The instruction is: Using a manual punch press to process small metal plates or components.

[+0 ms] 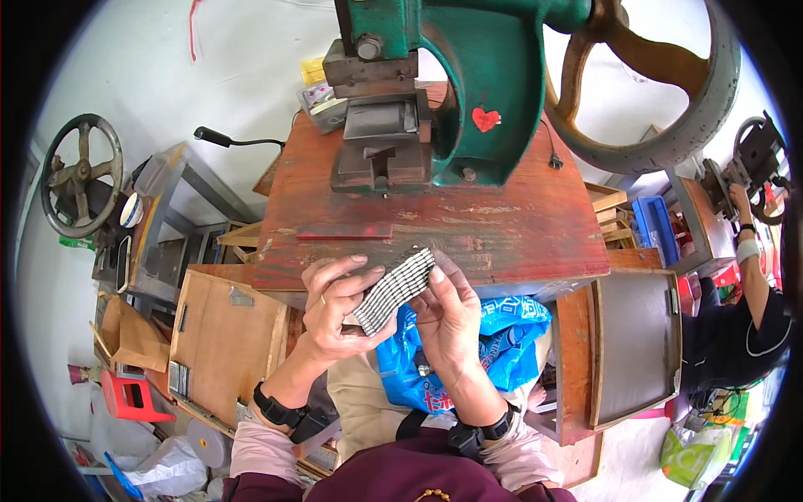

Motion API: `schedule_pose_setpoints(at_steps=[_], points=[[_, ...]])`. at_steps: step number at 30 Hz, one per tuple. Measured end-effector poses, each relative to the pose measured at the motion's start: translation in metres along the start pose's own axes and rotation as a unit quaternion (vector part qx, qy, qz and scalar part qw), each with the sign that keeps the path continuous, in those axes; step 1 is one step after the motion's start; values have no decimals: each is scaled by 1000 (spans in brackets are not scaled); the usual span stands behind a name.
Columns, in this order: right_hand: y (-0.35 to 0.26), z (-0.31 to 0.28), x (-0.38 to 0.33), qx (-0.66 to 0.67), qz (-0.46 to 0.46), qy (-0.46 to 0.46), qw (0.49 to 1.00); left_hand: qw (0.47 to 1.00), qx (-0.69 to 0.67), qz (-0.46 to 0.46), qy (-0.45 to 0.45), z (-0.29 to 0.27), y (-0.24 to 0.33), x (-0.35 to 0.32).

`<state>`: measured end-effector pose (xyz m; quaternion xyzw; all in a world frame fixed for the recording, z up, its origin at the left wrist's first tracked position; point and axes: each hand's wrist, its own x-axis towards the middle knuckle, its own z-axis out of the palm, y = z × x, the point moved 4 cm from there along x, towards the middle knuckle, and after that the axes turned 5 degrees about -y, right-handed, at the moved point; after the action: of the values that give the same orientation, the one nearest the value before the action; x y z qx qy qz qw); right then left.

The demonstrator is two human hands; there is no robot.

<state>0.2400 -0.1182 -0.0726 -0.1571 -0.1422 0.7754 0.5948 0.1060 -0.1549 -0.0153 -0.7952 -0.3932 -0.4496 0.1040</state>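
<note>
Between my two hands is a stack of thin metal strips [395, 293], silver with dark lines, held tilted just off the near edge of the wooden bench. My left hand [333, 311] wraps around its lower left end, with the fingers closed along the side. At the upper right end, my right hand [450, 322] pinches the stack with thumb and fingers. Beneath the hands, a blue plastic bag [510, 339] lies over my lap. Beyond them stands a green hand press [502, 75], with its steel die block [381, 159] on the bench.
The bench top [510, 234] carries a flat reddish bar [345, 232]. A wooden tray [222, 330] stands at left, and a dark-bottomed tray [637, 347] at right. The press's big wheel [669, 155] reaches out to the right. A co-worker's arm [753, 276] works at another machine, far right.
</note>
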Motion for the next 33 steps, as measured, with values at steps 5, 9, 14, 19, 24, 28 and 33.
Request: schedule_pose_setpoints(at_steps=[5,9,14,19,24,28,33], points=[[1,-9,-2,50,-16,-16,998,1000,-5,15,18,5,6,2],[0,9,-4,-28,-48,-41,998,999,-28,12,15,10,10,-10],[13,-26,-10,-161,18,6,987,996,-77,-34,-29,21,17,-52],[21,-87,-34,-394,54,79,914,967,-139,-151,-152,41,19,-127],[12,-150,-61,-675,128,-33,726,908,36,-396,-130,-56,-40,-205],[5,-168,-58,-670,74,-37,738,741,312,-589,-85,-177,-88,-306],[26,-144,-29,-691,50,-56,719,536,526,-640,-162,-295,-121,-449]])
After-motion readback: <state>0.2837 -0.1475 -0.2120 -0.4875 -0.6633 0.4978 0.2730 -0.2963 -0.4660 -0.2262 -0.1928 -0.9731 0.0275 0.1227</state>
